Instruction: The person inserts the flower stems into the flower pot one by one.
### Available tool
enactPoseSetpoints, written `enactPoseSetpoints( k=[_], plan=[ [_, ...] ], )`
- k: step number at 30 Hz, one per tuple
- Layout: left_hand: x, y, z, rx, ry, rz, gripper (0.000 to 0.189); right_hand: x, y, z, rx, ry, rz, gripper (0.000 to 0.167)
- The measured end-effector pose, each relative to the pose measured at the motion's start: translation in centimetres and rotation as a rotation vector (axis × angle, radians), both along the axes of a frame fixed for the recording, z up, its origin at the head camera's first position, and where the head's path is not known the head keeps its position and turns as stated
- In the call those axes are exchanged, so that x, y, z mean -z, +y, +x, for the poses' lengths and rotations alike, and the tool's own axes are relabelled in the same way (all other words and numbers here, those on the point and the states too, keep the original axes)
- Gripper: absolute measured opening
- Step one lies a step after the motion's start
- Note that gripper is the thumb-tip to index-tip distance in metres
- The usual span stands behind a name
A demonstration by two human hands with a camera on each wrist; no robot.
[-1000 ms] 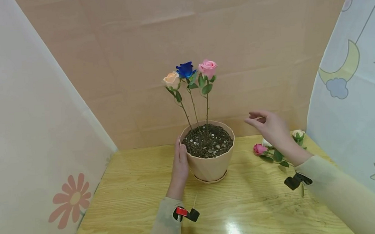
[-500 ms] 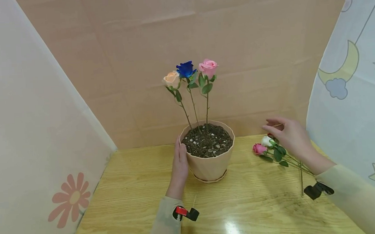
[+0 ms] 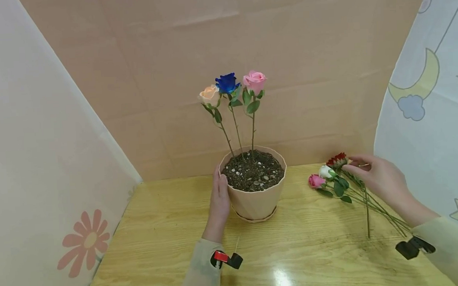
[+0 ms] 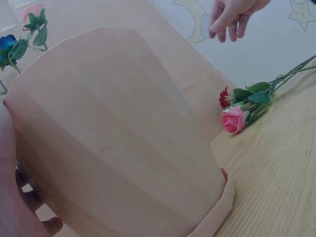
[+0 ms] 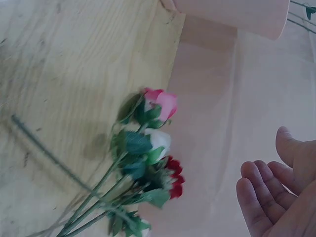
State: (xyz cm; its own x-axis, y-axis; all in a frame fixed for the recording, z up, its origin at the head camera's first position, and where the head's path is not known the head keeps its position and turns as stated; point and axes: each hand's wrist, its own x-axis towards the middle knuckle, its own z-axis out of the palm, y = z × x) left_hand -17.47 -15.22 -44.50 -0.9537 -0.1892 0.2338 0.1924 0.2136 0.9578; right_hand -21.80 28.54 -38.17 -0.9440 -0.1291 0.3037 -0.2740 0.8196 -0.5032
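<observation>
My left hand rests against the left side of a beige flower pot, fingers straight beside the rim and thumb on the front. Dark soil with pebbles fills the pot. Three artificial roses stand upright in it: a peach rose, a blue rose and a pink rose. My right hand, fingers loosely bent and holding nothing, hovers over flowers lying on the right. Among these are a dark pink rose, a white rose and a red flower. A pale bloom shows beneath them in the right wrist view.
The pot stands in a matching saucer on a wooden table. Loose stems reach toward the table's right edge, with soil crumbs nearby. A tan backdrop rises behind, and patterned white cloths flank both sides.
My right hand has moved right and lower, from beside the pot to over the lying flowers, uncovering the white rose and red flower. The left hand stays on the pot.
</observation>
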Motion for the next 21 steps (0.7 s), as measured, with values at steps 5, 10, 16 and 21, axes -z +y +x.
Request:
enactPoseSetpoints(
  k=[5, 10, 16, 21],
  plan=[
    [0.2, -0.1, -0.1, 0.006, -0.004, 0.005, 0.065, 1.2, 2.1, 0.4, 0.022, -0.046, 0.015, 0.064],
    [0.0, -0.1, -0.2, 0.001, -0.005, -0.001, 0.063, 2.2, 3.7, 0.7, 0.038, -0.09, 0.027, 0.065],
    [-0.2, -0.1, -0.2, 0.001, -0.002, 0.0, 0.061, 3.7, 5.4, 0.9, 0.06, -0.134, 0.028, 0.068],
    [-0.2, 0.0, -0.2, 0.001, -0.006, 0.003, 0.062, 4.9, 6.9, 1.0, 0.07, -0.157, 0.043, 0.07]
  ],
)
